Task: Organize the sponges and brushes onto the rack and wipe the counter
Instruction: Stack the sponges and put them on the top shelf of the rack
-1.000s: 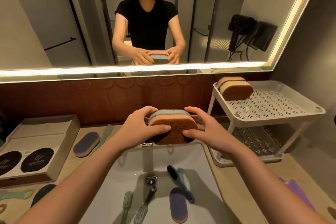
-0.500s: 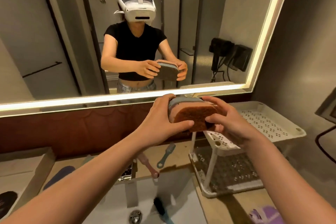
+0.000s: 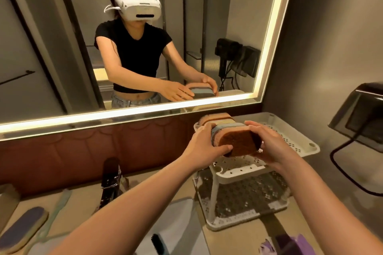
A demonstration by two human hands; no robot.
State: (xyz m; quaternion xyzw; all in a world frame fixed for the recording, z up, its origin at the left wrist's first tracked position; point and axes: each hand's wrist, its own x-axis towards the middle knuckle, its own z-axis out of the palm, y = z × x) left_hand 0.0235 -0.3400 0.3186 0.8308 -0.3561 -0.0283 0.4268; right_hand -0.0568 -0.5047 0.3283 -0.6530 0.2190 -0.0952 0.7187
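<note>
Left grip (image 3: 204, 148) and right grip (image 3: 269, 145) both grasp 1 sponge (image 3: 238, 141), fingers curled round its 2 ends. The brown scrub face points at the camera and the blue layer is on top. The sponge is between the 2 grips, over the top tier of the rack (image 3: 298, 141). The underside is hidden, so I can't tell if it is seated. Just behind the grips a second sponge (image 3: 215, 119) is already on that tier, touching or just beside the held one, unclear which.

Step looks like set-down:
- Lower straight down and keep it level.
- Butt it against the sponge behind.
- Leave the tier right of the right grip free.
- Let go with both sides together so it doesn't tip over the near rim.

A purple scrubber (image 3: 24, 223) waits on the counter (image 3: 87, 198), well below-left of the left grip.
</note>
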